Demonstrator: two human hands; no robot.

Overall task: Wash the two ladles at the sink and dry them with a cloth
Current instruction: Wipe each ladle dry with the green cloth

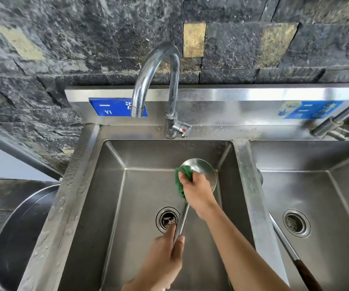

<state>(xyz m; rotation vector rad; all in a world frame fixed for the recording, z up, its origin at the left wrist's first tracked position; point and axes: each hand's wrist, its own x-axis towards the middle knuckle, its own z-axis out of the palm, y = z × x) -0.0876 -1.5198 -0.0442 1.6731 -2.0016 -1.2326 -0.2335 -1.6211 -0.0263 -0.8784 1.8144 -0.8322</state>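
Over the left basin of the steel sink (114, 156) I hold a steel ladle (206, 171). My left hand (165, 255) grips its long handle near the drain. My right hand (196, 190) holds a green cloth (183, 175) pressed against the ladle's bowl, covering its left side. A second ladle's handle (285, 242), steel with a dark wooden end, lies along the divider between the basins; its bowl is hidden behind my right arm.
The curved tap (154, 66) stands behind the left basin, with no water running. A second tap (337, 122) reaches in from the right over the right basin (337, 185). A large round steel basin (22, 227) sits at the left. A dark stone wall rises behind.
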